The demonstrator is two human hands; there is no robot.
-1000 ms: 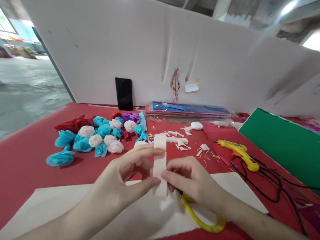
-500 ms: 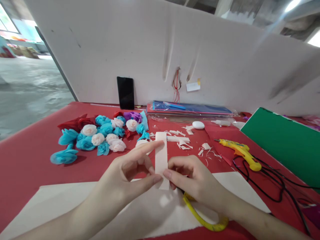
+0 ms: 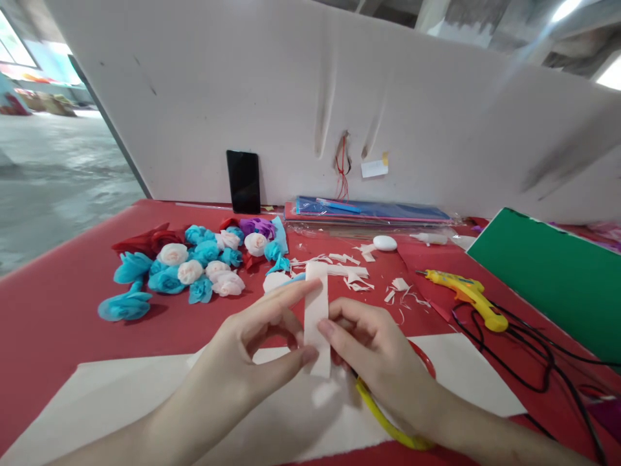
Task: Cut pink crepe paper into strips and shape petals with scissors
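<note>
A narrow white paper strip stands upright between my two hands. My left hand holds it from the left, with the index finger near its top and the thumb lower down. On the right edge, my right hand pinches the strip between thumb and fingers. A yellow-handled tool, probably scissors, sits under my right hand; its front part is hidden. Beneath both hands a large white sheet lies on the red table.
Blue, white, red and purple paper flowers lie at the left. White paper scraps are behind my hands. A yellow glue gun with black cable and a green board are at the right. A phone leans on the wall.
The paper strip and both hands have shifted slightly, the strip a little right and down. A red ring-shaped handle now shows behind my right hand.
</note>
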